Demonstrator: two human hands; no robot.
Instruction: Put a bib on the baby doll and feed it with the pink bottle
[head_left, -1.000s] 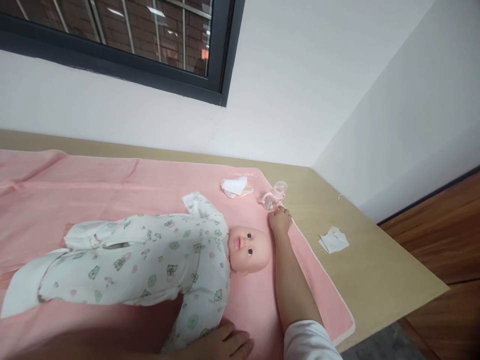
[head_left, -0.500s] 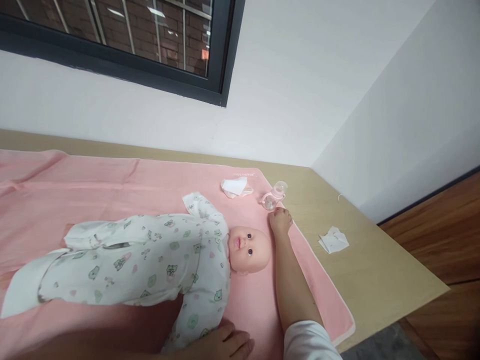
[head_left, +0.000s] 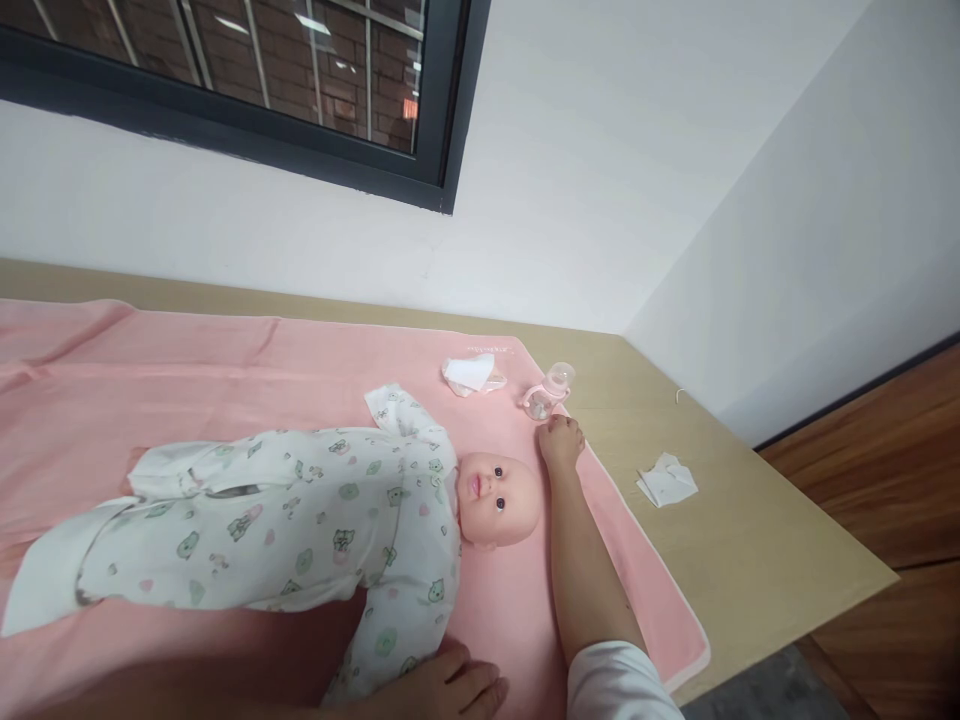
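A baby doll (head_left: 499,490) in a white sleepsuit (head_left: 300,520) with bear prints lies on its back across the pink blanket (head_left: 180,370), its head towards the right. Beyond the top of its head rests my right hand (head_left: 562,442), fingers curled into a loose fist, right beside a small baby bottle (head_left: 546,392) with pink handles. Nothing shows in that fist. At the bottom edge my left hand (head_left: 457,685) lies by the doll's near sleeve, fingers stretched over the blanket. Its forearm is partly cut off by the frame.
A small packet (head_left: 474,373) with a white tissue on top sits near the blanket's far edge. A crumpled white tissue (head_left: 667,480) lies on the wooden table (head_left: 780,545). Behind are a white wall and a dark-framed window (head_left: 442,110).
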